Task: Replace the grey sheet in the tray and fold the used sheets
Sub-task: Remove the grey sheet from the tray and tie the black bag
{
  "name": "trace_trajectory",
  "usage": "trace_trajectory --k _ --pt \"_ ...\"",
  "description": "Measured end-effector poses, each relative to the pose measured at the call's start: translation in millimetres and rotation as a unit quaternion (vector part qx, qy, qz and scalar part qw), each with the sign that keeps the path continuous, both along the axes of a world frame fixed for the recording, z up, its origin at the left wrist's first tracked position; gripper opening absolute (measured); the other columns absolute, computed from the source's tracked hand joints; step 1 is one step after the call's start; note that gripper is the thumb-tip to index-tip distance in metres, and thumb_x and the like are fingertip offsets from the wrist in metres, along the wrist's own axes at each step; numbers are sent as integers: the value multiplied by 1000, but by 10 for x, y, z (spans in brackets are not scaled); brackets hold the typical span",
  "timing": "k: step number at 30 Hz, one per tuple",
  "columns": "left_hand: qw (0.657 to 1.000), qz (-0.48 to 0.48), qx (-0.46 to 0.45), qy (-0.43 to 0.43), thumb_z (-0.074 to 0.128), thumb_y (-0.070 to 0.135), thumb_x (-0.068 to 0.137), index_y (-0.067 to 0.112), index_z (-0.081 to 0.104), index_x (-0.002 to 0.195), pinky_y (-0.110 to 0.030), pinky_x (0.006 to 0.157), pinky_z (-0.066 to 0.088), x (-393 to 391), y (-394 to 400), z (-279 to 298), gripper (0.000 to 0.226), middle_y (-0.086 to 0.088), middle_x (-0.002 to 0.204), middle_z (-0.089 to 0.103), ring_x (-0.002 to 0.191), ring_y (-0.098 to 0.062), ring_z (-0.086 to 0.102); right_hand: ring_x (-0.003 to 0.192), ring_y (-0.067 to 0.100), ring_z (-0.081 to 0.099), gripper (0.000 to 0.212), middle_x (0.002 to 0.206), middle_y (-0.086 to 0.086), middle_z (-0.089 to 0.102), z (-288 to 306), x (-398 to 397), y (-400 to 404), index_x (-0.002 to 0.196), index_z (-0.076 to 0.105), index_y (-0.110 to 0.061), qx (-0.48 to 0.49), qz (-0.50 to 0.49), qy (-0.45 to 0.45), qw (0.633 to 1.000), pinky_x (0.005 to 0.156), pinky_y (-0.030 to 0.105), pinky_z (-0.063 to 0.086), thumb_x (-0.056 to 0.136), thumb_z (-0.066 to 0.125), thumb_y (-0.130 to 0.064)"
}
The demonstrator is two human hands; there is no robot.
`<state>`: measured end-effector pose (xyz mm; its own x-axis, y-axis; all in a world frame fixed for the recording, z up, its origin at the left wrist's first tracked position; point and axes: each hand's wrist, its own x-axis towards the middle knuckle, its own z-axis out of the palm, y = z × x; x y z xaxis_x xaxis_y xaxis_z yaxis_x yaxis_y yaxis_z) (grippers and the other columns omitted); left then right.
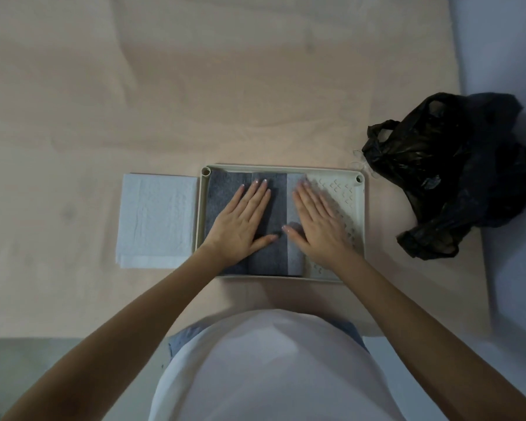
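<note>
From the head view I see both of my hands laid flat inside the tray [360, 214], a pale rectangular one sitting on the bench [134, 86] straight ahead of me. My left hand [244, 220] has its fingers straight and together, thumb spread out to the side, palm pressing down on the dark grey sheet [222, 202] that covers the left and middle part of the tray floor. My right hand [318, 221] lies the same way, fingers extended and slightly blurred, resting across the right edge of the sheet where a lighter grey band [295, 253] runs along it; I cannot tell whether that band is a folded-over flap or the sheet's other face. Neither hand has anything curled in its fingers; both simply press flat. To the right of my right hand the tray's bare bottom shows, patterned with small raised chevron marks. Just beside the tray on its left, touching or nearly touching its rim, lies a folded white sheet [157, 220] flat on the bench. Off to the right, apart from the tray, a crumpled black plastic bag [450, 174] sits at the bench's edge.
</note>
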<state>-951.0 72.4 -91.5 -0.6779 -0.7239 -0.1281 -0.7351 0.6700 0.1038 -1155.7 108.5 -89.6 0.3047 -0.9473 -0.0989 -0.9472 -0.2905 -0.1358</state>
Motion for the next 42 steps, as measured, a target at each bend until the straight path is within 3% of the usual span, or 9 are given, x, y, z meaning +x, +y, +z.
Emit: trace_trajectory --k 5,11,19,27,33,40,42 --pt "996 -71 12 -45 17 69 90 -4 13 147 -44 117 17 14 177 -33 93 -20 155 11 145 -31 8 146 27 7 83 157 15 10 -63 42 170 149 14 0 50 114 90 988 117 45 18 95 17 -63" --pt "995 -61 5 -83 15 71 88 -2 13 147 -44 118 17 37 175 -20 94 -19 155 13 144 -30 12 145 28 15 87 156 16 16 -57 1 171 148 20 0 64 110 123 984 115 48 24 91 19 -67" --pt "994 -69 6 -85 11 71 87 -2 12 147 -44 119 13 254 134 10 95 -18 155 13 144 -29 13 146 29 8 96 157 16 10 9 -145 173 148 12 1 83 124 139 979 118 48 16 86 13 -73" --pt "995 -62 11 -73 13 74 86 -1 -4 146 -43 120 4 85 164 -26 97 -18 156 0 145 -30 0 147 28 -3 110 158 15 -3 3 -289 184 149 1 -1 107 107 137 979 119 47 7 77 15 -84" --pt "995 -67 42 -57 10 81 79 1 -10 146 -41 120 -2 76 125 -40 106 -16 155 -11 146 -27 -8 147 29 -2 113 158 17 -1 -2 -319 177 149 3 1 129 103 163 973 119 46 8 76 9 -85" --pt "995 -64 38 -64 10 81 78 2 -12 145 -41 119 -7 72 133 -67 105 -15 156 -8 146 -27 -6 146 29 2 113 158 17 4 23 -314 182 149 8 1 146 98 162 971 119 47 12 76 11 -85" --pt "994 -64 43 -76 10 81 78 3 -15 145 -40 119 -8 77 130 -76 105 -14 154 -14 145 -26 -10 146 27 -7 113 158 16 -3 23 -318 169 149 -1 -1 155 103 160 969 119 46 3 75 11 -86"
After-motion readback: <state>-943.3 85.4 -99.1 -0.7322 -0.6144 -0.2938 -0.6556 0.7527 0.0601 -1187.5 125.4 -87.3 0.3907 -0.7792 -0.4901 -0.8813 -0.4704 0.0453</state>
